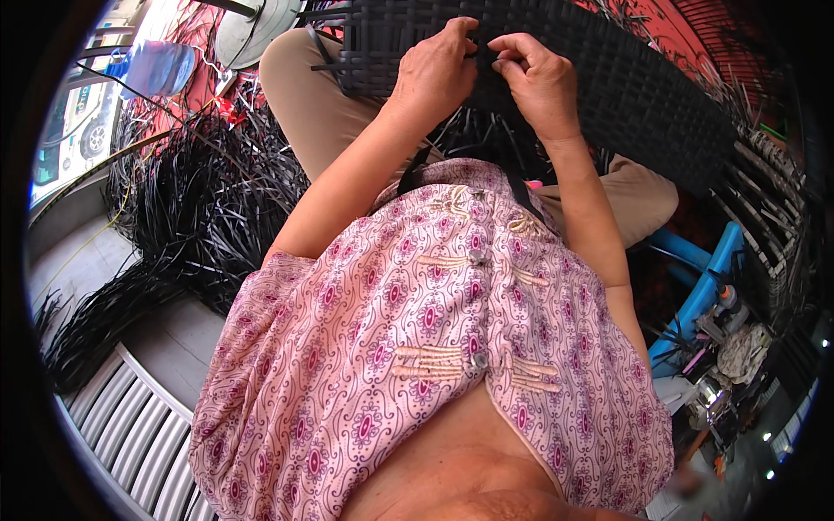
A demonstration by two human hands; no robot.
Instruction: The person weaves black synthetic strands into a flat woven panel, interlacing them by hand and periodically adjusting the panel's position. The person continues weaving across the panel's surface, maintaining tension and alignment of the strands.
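The person sits and looks down over a pink blouse with a purple flower pattern at a large black woven panel of flat plastic strips, which lies across the lap, over the knees in beige trousers, and stretches from the upper middle of the picture toward the right rim. Both hands are at the near edge of this panel, close together but not touching each other. The left hand lies with its palm down on the weave, the fingers bent and curled over the strips, so it is pressing and gripping the panel edge. The right hand is just beside it, its fingertips pinched together on a thin black strip of the weave; the strip itself is hard to separate from the dark pattern, so I cannot tell exactly which strand it holds. On the person's left side, on the grey floor, lies a big heap of loose black plastic strips, long and shiny, spreading toward the lower left. Above the heap stands a blue water bottle, and near it a round grey fan base. On the right, below the panel, a blue metal frame shows, with some small tools and a cloth beside it, too blurred to name.
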